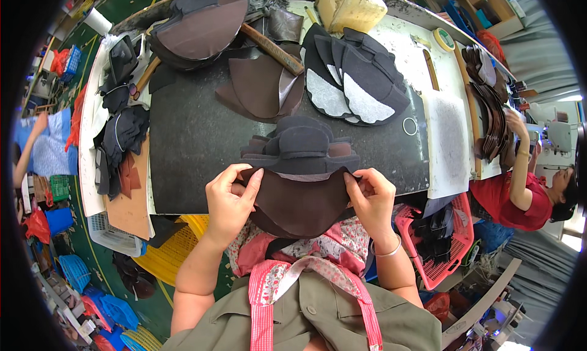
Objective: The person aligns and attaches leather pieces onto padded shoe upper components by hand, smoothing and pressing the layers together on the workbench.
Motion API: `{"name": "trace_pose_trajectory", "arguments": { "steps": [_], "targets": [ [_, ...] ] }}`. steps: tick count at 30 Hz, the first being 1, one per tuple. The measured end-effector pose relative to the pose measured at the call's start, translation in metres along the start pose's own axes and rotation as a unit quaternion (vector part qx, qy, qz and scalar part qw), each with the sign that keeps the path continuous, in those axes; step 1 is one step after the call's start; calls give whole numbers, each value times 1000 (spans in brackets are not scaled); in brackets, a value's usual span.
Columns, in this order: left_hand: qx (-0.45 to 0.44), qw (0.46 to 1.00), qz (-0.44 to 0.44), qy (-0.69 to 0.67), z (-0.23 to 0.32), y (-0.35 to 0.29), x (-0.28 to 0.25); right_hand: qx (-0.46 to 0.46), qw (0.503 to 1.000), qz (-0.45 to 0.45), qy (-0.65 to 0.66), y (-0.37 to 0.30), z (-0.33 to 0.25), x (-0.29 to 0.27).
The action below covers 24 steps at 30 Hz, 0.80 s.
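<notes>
A dark brown, rounded leather piece (pixel 301 198) hangs at the near edge of the bench, over my lap. My left hand (pixel 231 198) pinches its upper left corner between thumb and fingers. Its upper right corner is pinched the same way by my right hand (pixel 374 195). Just beyond, a stack of black and brown cut pieces (pixel 299 144) lies on the black work mat (pixel 189 131), its front edge touching or very near the held leather. Whether the two are joined I cannot tell.
Farther back lie brown leather pieces (pixel 254 88), fanned black pieces with pale patches (pixel 358 76), a wooden-handled tool (pixel 272 48) and a yellow block (pixel 350 7). A pink basket (pixel 461 229) stands right, a yellow one (pixel 174 253) left. Another person (pixel 520 186) works at right.
</notes>
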<state>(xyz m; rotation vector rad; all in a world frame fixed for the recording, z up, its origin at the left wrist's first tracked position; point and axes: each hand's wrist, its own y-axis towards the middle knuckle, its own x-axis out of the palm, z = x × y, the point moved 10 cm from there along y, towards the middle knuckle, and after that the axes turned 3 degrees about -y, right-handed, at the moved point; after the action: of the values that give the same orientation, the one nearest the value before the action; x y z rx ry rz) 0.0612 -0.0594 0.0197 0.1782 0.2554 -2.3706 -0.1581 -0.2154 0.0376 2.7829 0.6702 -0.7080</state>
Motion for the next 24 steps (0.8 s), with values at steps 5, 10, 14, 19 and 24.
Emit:
{"name": "trace_pose_trajectory", "arguments": {
  "steps": [5, 10, 14, 19, 24],
  "targets": [
    [43, 999, 29, 14, 9, 1, 2, 22, 1000, 20, 5, -2, 11, 1],
    [37, 998, 33, 38, 5, 0, 1, -39, 996, 48, -65, -1, -7, 0],
    [38, 997, 31, 52, 4, 2, 0, -40, 995, 48, -77, 2, -5, 2],
    [96, 983, 60, 146, 17, 1, -6, 33, 997, 28, -66, 11, 12, -2],
    [417, 876, -68, 232, 77, -36, 28, -127, 964, 146, -183, 6, -19, -25]
  ]
}}
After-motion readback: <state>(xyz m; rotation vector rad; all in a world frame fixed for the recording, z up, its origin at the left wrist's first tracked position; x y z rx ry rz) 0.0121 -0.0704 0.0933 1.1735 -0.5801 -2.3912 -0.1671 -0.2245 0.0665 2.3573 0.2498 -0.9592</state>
